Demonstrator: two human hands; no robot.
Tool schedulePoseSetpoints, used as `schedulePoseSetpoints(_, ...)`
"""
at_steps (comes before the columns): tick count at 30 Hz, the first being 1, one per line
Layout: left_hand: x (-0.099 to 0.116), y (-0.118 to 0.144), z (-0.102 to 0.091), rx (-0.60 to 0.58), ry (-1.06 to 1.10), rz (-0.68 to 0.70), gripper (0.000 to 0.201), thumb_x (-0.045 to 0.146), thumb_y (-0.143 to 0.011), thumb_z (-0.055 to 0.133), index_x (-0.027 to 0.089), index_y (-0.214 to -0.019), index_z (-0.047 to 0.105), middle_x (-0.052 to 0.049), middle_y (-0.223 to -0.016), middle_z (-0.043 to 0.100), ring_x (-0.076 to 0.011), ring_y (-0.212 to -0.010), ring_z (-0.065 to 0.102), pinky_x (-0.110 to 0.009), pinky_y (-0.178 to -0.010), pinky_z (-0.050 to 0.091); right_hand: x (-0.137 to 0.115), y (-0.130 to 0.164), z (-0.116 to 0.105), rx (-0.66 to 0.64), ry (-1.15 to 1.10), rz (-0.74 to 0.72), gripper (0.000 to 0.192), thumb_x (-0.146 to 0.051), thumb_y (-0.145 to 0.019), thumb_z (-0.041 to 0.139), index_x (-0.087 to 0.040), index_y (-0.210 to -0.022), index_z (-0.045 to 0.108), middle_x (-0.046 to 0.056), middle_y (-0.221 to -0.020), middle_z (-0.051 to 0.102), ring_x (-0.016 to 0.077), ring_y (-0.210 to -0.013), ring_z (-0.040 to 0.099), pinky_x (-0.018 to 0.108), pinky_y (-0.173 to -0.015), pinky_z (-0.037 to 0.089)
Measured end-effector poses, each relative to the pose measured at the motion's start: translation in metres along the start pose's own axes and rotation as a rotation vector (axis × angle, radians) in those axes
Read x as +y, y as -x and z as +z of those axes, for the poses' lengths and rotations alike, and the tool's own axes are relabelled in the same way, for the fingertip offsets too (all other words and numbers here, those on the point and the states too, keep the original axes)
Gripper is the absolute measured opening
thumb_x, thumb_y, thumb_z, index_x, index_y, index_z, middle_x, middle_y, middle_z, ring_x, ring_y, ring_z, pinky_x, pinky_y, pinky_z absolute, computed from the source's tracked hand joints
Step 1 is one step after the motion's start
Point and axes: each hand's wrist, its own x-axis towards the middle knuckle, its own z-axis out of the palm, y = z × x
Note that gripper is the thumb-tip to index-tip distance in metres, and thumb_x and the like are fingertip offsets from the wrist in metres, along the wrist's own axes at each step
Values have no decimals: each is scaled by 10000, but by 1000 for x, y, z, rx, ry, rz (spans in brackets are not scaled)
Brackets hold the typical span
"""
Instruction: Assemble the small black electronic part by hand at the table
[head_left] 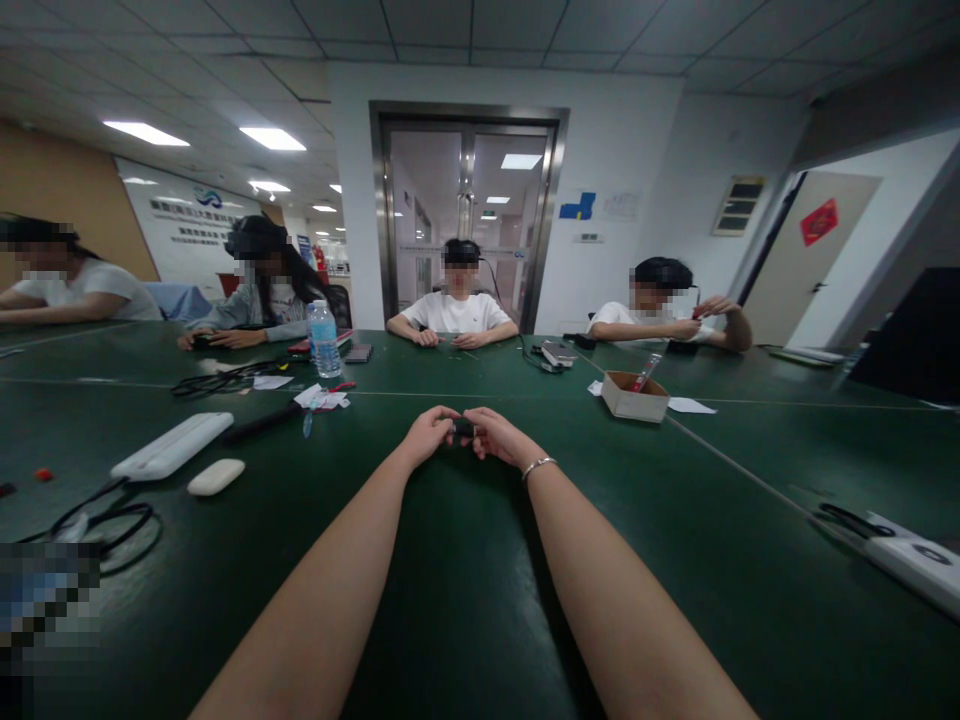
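Note:
Both my arms reach forward over the dark green table (465, 560), and my hands meet near its middle. Between them is a small black object (463, 428), too small and too covered by fingers to name. My left hand (430, 436) has its thumb and fingers closed on the object's left end. From the other side, my right hand (501, 436), with a silver bracelet (538, 467) at the wrist, grips the right end. The fingertips partly hide the object.
To the left lie a white power bank (174, 446), a white computer mouse (217, 477), cables and a water bottle (324, 340). A small open box (634, 398) stands to the right, and a white device (919, 560) lies farther right. Several people wearing headsets sit around the table.

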Motion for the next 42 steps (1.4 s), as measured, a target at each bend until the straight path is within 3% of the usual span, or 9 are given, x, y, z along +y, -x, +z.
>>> schedulePoseSetpoints(5, 1, 1, 0, 4, -7, -9, 252, 190, -734, 455, 135, -956, 559, 45, -485, 494, -83, -442, 444, -194, -474, 334, 0, -1, 1, 47, 0, -16, 339, -129, -742, 595, -234, -1016, 426, -64, -629, 543, 69, -392, 491, 267, -431, 547)
schedulePoseSetpoints(10, 1, 0, 1, 2, -10, -10, 259, 177, -718, 455, 137, -950, 561, 44, -490, 496, -84, -441, 446, -194, -463, 328, -1, -1, 1, 20, 42, 23, 189, -202, -800, 546, -184, -971, 469, -39, -609, 536, 52, -344, 440, 203, -342, 493)
schedulePoseSetpoints(13, 3, 1, 1, 12, -7, -11, 256, 179, -718, 454, 134, -947, 557, 43, -486, 498, -84, -442, 444, -194, -466, 328, -2, 0, 2, 34, 26, 21, 352, -107, -735, 605, -211, -1030, 443, -43, -648, 553, 83, -441, 543, 238, -433, 549)
schedulePoseSetpoints(15, 5, 1, 1, 19, -4, -16, 249, 177, -715, 454, 130, -937, 555, 42, -487, 501, -81, -439, 439, -195, -469, 330, -3, 1, 3, 18, 9, 40, 309, -151, -759, 612, -198, -1014, 444, -17, -671, 575, 109, -495, 588, 249, -459, 558)
schedulePoseSetpoints(18, 5, 2, 1, 18, 4, -23, 242, 179, -710, 458, 130, -928, 552, 42, -487, 499, -83, -436, 441, -196, -468, 330, -3, 2, 3, -9, 18, 43, 231, -185, -781, 609, -170, -960, 463, -5, -648, 575, 109, -479, 587, 234, -444, 551)
schedulePoseSetpoints(21, 4, 1, 1, 15, 12, -15, 248, 187, -714, 462, 136, -939, 552, 42, -488, 503, -85, -442, 453, -194, -473, 334, -3, 3, 3, 11, -8, 10, 356, -85, -726, 639, -189, -1003, 440, -30, -650, 568, 114, -537, 607, 251, -501, 570)
schedulePoseSetpoints(29, 0, -1, 0, 11, -2, -7, 252, 197, -728, 468, 135, -958, 550, 33, -499, 519, -91, -458, 474, -198, -493, 355, -5, 4, 2, 8, -10, 13, 402, -78, -726, 636, -199, -1046, 424, -30, -687, 566, 106, -523, 599, 243, -476, 565)
schedulePoseSetpoints(36, -1, -1, 1, 15, 0, -11, 248, 208, -734, 473, 137, -958, 552, 34, -506, 524, -85, -454, 465, -191, -482, 348, -2, 1, 2, 44, 20, 9, 371, -100, -742, 632, -209, -1030, 424, -48, -631, 550, 94, -456, 562, 253, -434, 558)
schedulePoseSetpoints(42, -1, -1, 1, 20, 16, -22, 244, 191, -733, 468, 136, -957, 548, 37, -501, 518, -79, -447, 457, -182, -464, 332, -4, 2, 3, 22, 19, 47, 188, -119, -809, 544, -182, -959, 448, -30, -606, 559, 79, -403, 529, 244, -417, 545)
